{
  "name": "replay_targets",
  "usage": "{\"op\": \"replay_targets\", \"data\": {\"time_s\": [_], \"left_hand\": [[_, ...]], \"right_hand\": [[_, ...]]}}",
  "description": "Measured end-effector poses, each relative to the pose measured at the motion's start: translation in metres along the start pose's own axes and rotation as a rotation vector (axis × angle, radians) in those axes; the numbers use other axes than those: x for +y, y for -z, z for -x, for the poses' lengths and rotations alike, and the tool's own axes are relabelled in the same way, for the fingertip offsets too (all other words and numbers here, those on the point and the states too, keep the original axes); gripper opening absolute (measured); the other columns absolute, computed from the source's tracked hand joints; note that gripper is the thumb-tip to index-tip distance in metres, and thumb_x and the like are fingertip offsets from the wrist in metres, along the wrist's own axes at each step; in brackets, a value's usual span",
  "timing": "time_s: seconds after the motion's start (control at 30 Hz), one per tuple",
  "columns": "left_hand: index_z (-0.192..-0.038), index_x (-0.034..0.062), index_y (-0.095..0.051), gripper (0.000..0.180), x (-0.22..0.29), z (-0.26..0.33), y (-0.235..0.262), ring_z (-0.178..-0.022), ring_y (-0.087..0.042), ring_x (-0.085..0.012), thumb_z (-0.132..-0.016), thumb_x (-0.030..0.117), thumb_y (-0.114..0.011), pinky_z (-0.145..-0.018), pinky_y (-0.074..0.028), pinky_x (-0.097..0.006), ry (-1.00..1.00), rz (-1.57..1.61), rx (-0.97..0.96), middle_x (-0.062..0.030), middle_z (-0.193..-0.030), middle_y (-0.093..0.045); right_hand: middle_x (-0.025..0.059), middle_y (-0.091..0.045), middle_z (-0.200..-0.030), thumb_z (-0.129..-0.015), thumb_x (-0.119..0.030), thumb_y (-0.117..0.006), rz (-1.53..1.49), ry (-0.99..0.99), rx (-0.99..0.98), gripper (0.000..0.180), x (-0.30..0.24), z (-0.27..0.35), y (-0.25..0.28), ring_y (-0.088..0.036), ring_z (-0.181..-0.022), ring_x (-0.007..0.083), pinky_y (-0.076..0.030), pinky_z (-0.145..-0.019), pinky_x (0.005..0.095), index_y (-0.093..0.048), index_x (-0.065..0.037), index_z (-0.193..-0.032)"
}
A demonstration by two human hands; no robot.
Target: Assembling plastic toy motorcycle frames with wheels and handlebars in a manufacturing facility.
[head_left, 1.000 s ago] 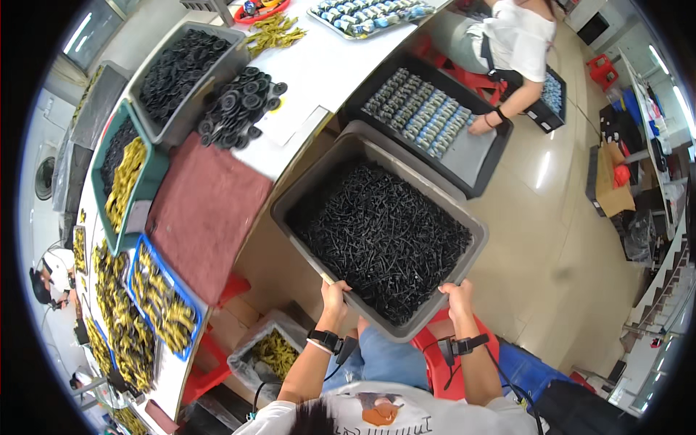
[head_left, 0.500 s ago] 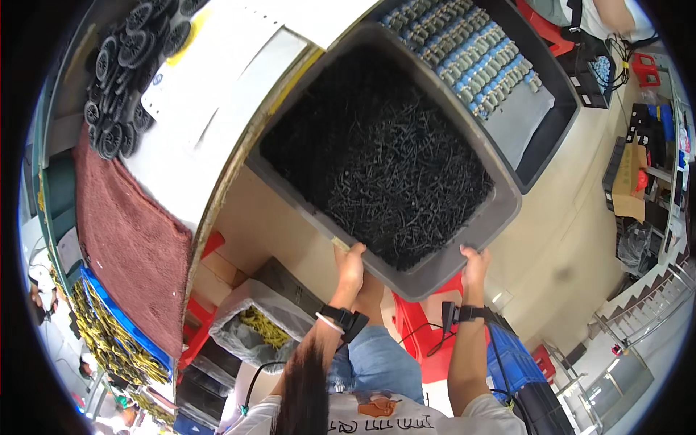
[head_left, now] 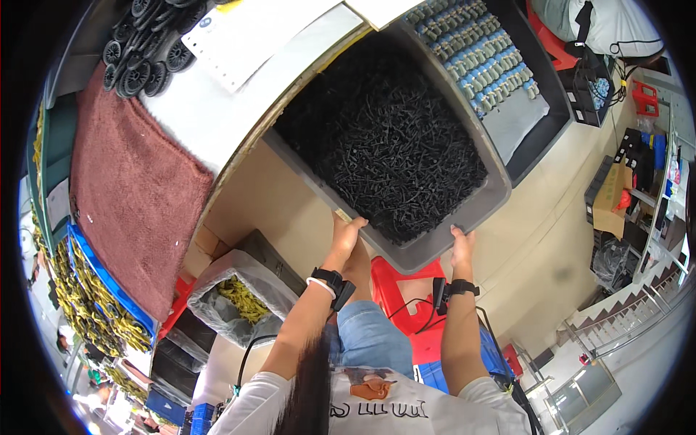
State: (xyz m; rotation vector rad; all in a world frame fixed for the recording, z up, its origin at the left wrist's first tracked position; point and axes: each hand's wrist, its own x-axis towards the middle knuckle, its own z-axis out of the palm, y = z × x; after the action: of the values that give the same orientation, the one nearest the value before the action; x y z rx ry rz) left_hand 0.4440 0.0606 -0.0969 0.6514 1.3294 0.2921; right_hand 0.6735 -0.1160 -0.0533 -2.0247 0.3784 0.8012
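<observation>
A large grey plastic bin (head_left: pixel 415 254), heaped with small thin black parts (head_left: pixel 406 152), lies tilted in front of me, its near corner toward my body. My left hand (head_left: pixel 346 233) grips the rim on the near left side, thumb over the edge. On the near right side my right hand (head_left: pixel 462 248) holds the rim the same way, thumb on top. The fingers of both hands are partly hidden under the bin. Its far left side meets the edge of the white worktable (head_left: pixel 254 109).
A dark tray (head_left: pixel 558 130) with rows of blue-grey parts sits beyond the bin. On the left are black wheels (head_left: pixel 134 76), a brown cloth (head_left: pixel 138 196) and a blue tray (head_left: pixel 109 283). Below stand a lined box of yellow pieces (head_left: pixel 243 301) and a red stool (head_left: pixel 388 290).
The whole view has shifted, so table, bin and floor items sit higher in the picture. Both hands keep their hold on the bin's rim.
</observation>
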Motion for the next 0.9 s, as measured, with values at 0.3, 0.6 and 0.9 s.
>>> {"op": "replay_targets", "data": {"time_s": [0.3, 0.6, 0.9], "left_hand": [[-0.115, -0.0060, -0.052, 0.054, 0.008, 0.001, 0.007, -0.105, -0.058, -0.0286, -0.074, 0.022, -0.072, -0.093, -0.043, -0.037, 0.071, -0.193, -0.117, -0.0184, -0.111, -0.061], [-0.120, -0.0018, -0.052, 0.055, 0.068, 0.016, 0.011, -0.105, -0.053, -0.0168, -0.083, 0.033, -0.070, -0.091, -0.041, -0.030, 0.246, -0.363, -0.195, -0.0088, -0.110, -0.059], [-0.124, 0.0029, -0.050, 0.049, 0.079, -0.001, 0.058, -0.110, -0.053, -0.0201, -0.091, 0.037, -0.062, -0.097, -0.042, -0.037, 0.180, -0.070, -0.259, -0.0065, -0.117, -0.056]], "right_hand": [[0.0086, -0.059, -0.115, -0.087, -0.015, -0.065, -0.221, -0.061, -0.213, 0.044, 0.026, 0.002, 0.018, -0.059, -0.103, 0.0228, -0.048, -0.087, 0.0357, -0.050, -0.007, -0.127], [0.0058, -0.062, -0.118, -0.077, -0.024, -0.073, 0.494, -0.427, -0.399, 0.050, 0.206, 0.090, 0.075, -0.058, -0.112, 0.0272, -0.047, -0.095, 0.0469, -0.057, -0.015, -0.124], [-0.0004, -0.045, -0.144, -0.079, -0.050, -0.062, 1.734, -0.530, -1.010, 0.061, 0.297, 0.124, 0.064, -0.034, -0.138, 0.0237, -0.022, -0.110, 0.0591, -0.053, -0.025, -0.134]]}}
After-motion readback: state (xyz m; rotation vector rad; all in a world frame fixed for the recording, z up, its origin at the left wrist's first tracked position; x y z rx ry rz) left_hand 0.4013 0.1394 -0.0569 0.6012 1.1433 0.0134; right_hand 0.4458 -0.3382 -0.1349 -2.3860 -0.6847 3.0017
